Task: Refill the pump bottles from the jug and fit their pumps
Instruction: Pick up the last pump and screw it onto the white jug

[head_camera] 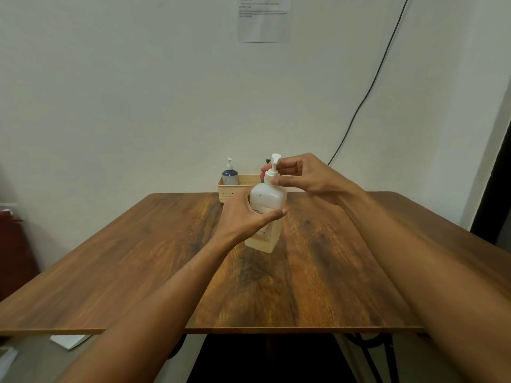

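A translucent square pump bottle (267, 199) with pale liquid stands slightly tilted in the middle of the wooden table (138, 258). My left hand (243, 214) grips its body, thumb across the front label. My right hand (301, 172) pinches the white pump (272, 170) at its collar, on the bottle's neck. A second pump bottle (230, 174), blue with a white pump, stands in a cream basket (243, 183) at the table's far edge. No jug is visible.
The table's back edge meets a pale wall with a taped paper sheet (264, 19) and a black cable (367, 92) hanging down at the right. A dark red object (13, 244) stands left of the table.
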A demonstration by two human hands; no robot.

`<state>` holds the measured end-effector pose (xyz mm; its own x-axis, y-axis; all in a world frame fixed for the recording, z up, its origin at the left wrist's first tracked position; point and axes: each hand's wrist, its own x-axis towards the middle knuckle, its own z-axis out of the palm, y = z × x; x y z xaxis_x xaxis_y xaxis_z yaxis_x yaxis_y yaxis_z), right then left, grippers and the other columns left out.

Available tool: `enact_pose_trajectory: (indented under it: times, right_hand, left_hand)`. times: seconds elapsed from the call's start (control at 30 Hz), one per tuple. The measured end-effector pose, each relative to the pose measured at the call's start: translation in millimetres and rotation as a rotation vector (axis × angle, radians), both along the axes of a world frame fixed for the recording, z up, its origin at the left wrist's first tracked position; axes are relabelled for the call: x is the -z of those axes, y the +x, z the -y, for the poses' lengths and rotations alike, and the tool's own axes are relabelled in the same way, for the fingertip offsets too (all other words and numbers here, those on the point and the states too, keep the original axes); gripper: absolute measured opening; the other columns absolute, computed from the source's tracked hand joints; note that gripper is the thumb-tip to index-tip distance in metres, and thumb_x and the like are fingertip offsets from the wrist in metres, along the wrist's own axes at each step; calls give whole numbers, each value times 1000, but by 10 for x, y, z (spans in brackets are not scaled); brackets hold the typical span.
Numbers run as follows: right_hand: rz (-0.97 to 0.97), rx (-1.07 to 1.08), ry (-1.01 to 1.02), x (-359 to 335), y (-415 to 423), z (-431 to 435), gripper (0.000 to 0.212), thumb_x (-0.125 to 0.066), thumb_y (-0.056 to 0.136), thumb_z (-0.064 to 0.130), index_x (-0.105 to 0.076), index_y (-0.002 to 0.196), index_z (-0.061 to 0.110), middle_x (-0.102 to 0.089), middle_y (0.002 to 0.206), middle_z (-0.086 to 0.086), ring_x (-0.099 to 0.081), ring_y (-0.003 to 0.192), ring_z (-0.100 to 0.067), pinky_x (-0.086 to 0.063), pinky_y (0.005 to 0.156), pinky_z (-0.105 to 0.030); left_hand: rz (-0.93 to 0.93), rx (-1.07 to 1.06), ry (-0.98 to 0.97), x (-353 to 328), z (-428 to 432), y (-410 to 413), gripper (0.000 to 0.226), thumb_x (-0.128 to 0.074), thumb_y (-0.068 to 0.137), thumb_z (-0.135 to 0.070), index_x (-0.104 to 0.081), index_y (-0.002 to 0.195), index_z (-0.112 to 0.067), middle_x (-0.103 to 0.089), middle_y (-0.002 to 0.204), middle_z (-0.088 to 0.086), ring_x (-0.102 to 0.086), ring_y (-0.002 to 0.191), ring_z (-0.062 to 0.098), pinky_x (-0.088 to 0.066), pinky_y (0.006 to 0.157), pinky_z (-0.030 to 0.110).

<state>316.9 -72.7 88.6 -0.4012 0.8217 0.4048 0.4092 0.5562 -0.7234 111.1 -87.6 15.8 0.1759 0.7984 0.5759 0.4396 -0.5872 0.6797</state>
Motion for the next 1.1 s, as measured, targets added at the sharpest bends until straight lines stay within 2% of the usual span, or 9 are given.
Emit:
enact_pose_trajectory:
  times: [0.1,0.2,0.3,0.37,0.53,0.7,0.83,1.0,1.1]
  right_hand:
    - [23,207,116,23,-83,19,34,-88,86,35,-81,118,26,-81,109,18,-74,106,5,-56,83,-11]
    - [-35,406,207,125,-202,12,52,-95,73,46,-84,116,19,-82,104,12,-74,91,10,-58,77,-10]
    - [-94,483,267,244,-295,17,53,-98,68,47,-84,111,19,-76,89,17,-69,76,19,-52,65,-3]
    - [-76,456,275,247,-293,21,49,-95,72,47,-84,111,20,-79,96,16,-74,86,11,-59,74,-12]
    - [1,48,-3,9,-130,48,36,-78,97,21,-73,132,15,-80,123,1,-74,119,-11,-58,102,-27]
    - [-21,168,52,36,-122,77,34,-87,88,24,-81,121,17,-83,111,6,-77,109,-6,-60,99,-30]
    - [-71,325,33,95,-202,113,53,-97,74,35,-81,121,16,-82,113,3,-77,107,-6,-60,103,-36]
    - [-58,549,124,149,-343,91,72,-99,60,53,-81,120,17,-81,106,12,-67,77,13,-51,68,-7]
    - [-76,492,152,163,-327,78,63,-97,68,50,-79,120,19,-79,98,15,-70,84,11,-54,72,-9]
  left_hand:
    - [24,2,-7,3,12,9,63,-84,74,-57,-69,122,-19,-75,112,-1,-72,97,13,-62,86,41]
    - [62,-12,0,30,9,28,62,-85,73,-57,-70,120,-20,-76,109,-3,-73,95,11,-63,83,40]
    - [66,-19,8,59,1,25,63,-86,72,-56,-69,122,-21,-75,110,-5,-72,95,9,-63,83,37]
    - [52,-20,10,66,-6,-3,64,-86,73,-57,-69,123,-22,-75,111,-5,-72,96,9,-63,83,36]
    - [11,1,12,-21,4,-32,61,-84,73,-59,-70,119,-21,-76,107,-5,-73,91,8,-63,78,30]
    - [-23,12,40,-29,-2,-47,65,-84,74,-58,-69,125,-20,-76,112,-3,-72,96,11,-62,83,34]
    - [-20,6,29,8,-1,-39,65,-83,73,-60,-68,124,-22,-75,112,-4,-71,97,10,-62,82,34]
    - [35,-26,20,46,-14,8,65,-85,72,-59,-69,121,-20,-76,108,-3,-72,94,10,-63,80,34]
    - [25,-27,21,34,-15,-18,64,-85,71,-61,-69,120,-21,-76,107,-4,-73,92,9,-63,79,33]
